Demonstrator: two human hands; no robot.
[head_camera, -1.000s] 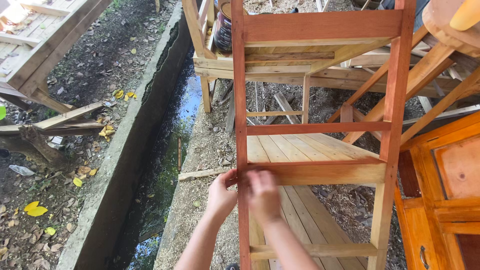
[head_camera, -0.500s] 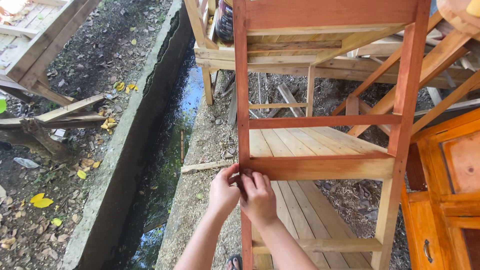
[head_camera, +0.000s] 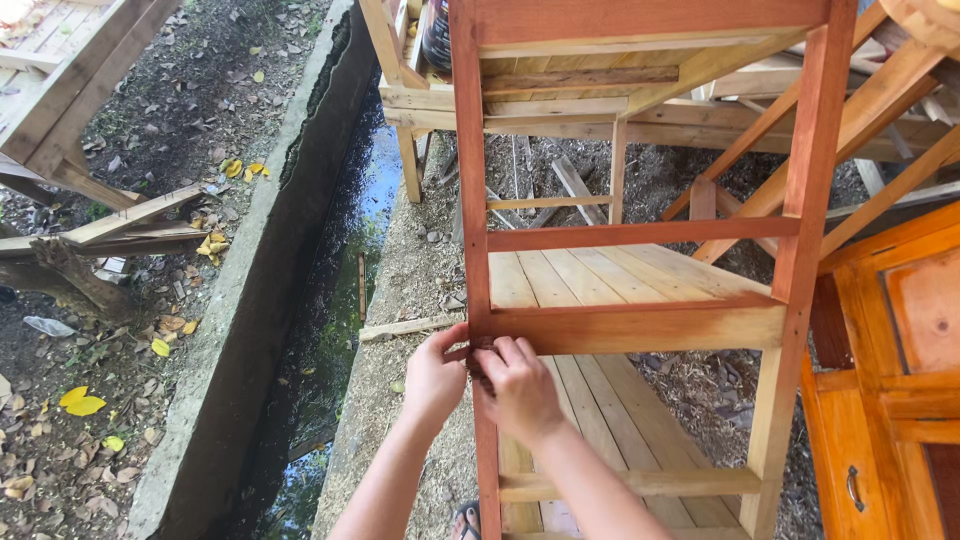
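Note:
A reddish-brown wooden shelf frame (head_camera: 640, 235) stands upright in front of me, with slatted pale shelves. Both hands meet at its left upright post (head_camera: 466, 150), just below the front rail (head_camera: 640, 328) of the middle shelf. My left hand (head_camera: 432, 380) wraps the post from the left side. My right hand (head_camera: 518, 388) presses against the post's front, fingers curled over something small and dark that I cannot make out. The two hands touch each other.
A concrete drainage channel (head_camera: 300, 330) with dark water runs along the left. Beyond it lie dirt, leaves and scrap timber (head_camera: 110, 225). An orange varnished cabinet (head_camera: 890, 380) stands at the right. More unfinished wooden frames (head_camera: 560, 100) stand behind the shelf.
Both hands have stayed at the post below the middle rail; the fingers have shifted slightly and the camera has drifted a little.

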